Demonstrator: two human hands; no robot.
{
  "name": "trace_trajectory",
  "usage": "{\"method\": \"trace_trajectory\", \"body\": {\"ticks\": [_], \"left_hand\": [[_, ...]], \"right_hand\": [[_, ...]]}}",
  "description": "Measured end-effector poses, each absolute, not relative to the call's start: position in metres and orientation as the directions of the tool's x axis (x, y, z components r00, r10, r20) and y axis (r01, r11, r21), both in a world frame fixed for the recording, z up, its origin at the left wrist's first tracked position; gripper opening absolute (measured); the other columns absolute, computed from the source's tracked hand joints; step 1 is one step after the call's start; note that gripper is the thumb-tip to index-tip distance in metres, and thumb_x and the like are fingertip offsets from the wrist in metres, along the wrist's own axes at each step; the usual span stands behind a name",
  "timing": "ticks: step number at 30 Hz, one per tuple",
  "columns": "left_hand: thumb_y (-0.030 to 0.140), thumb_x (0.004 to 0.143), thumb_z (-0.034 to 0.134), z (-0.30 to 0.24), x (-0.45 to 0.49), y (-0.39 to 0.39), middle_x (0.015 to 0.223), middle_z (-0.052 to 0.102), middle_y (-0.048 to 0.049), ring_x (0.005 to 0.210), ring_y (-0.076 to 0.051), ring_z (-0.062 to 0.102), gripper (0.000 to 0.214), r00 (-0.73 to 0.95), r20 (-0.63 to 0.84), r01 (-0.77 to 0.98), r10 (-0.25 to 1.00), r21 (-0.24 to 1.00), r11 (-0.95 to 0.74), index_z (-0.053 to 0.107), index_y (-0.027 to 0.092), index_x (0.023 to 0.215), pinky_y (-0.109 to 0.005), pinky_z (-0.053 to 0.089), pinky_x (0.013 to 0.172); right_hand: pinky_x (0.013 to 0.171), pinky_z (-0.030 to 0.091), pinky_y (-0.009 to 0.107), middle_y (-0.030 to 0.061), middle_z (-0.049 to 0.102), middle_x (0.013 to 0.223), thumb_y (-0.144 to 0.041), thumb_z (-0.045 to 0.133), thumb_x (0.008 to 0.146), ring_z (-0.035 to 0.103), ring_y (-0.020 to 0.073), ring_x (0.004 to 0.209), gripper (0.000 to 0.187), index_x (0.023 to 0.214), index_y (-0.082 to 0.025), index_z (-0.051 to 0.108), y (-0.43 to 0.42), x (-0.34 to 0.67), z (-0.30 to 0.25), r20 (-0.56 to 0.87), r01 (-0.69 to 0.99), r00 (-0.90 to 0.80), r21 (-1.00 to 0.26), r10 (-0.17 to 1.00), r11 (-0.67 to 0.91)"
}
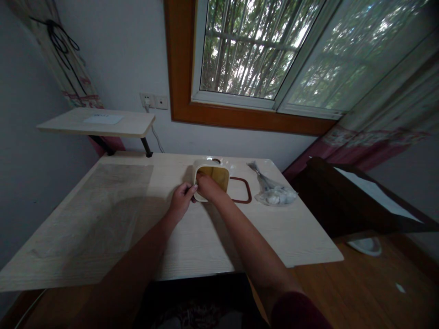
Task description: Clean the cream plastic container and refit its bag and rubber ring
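Note:
A small white box (212,162) with rounded corners lies on the table, its mouth turned toward me and its inside yellowish-brown. My left hand (183,194) is closed on the lower left part of its rim, with the thumb at the edge. My right hand (207,185) reaches into the mouth near the left inner wall; its fingertips are hidden, so I cannot make out whether it holds anything. Just right of the box lies a brown rounded rectangular ring (248,189), partly hidden behind the box and my right forearm.
A tied clear plastic bag (276,195) with whitish contents lies farther right on the pale wooden table (192,246). A clear plastic sheet (113,196) covers part of the left side. A raised shelf (72,121) with a paper stands at the back left.

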State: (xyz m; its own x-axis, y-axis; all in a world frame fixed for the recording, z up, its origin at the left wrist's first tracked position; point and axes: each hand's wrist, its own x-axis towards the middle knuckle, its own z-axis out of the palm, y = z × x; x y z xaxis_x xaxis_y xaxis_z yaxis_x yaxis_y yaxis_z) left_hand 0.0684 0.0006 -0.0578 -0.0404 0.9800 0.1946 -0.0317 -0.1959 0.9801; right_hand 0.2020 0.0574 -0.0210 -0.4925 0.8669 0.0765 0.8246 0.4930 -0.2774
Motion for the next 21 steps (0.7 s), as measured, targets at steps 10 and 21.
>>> {"method": "trace_trajectory", "body": {"ticks": [10,21], "left_hand": [[0.052,0.084,0.062,-0.062,0.065,0.003,0.054,0.054,0.0043,0.051,-0.011,0.052,0.037,-0.049,0.186,-0.063,0.981,0.980,-0.189,0.052,0.020,0.069,-0.022,0.041,0.053],[0.053,0.083,0.063,-0.065,0.064,0.005,0.056,0.054,0.0045,0.050,-0.011,0.053,0.038,-0.074,0.189,-0.080,0.979,0.978,-0.195,0.051,0.021,0.068,-0.023,0.042,0.051]], "right_hand": [[0.095,0.046,0.036,0.0209,0.059,0.128,-0.026,0.052,0.093,0.059,0.0272,0.112,0.039,0.128,-0.010,0.053,0.055,0.191,-0.017,0.058,0.905,-0.384,-0.173,0.922,0.388],[0.097,0.047,0.036,0.0278,0.061,0.125,-0.018,0.042,0.095,0.060,0.0295,0.115,0.037,0.125,-0.001,0.057,0.051,0.184,-0.012,0.096,0.975,-0.197,-0.090,0.976,0.205]]}}
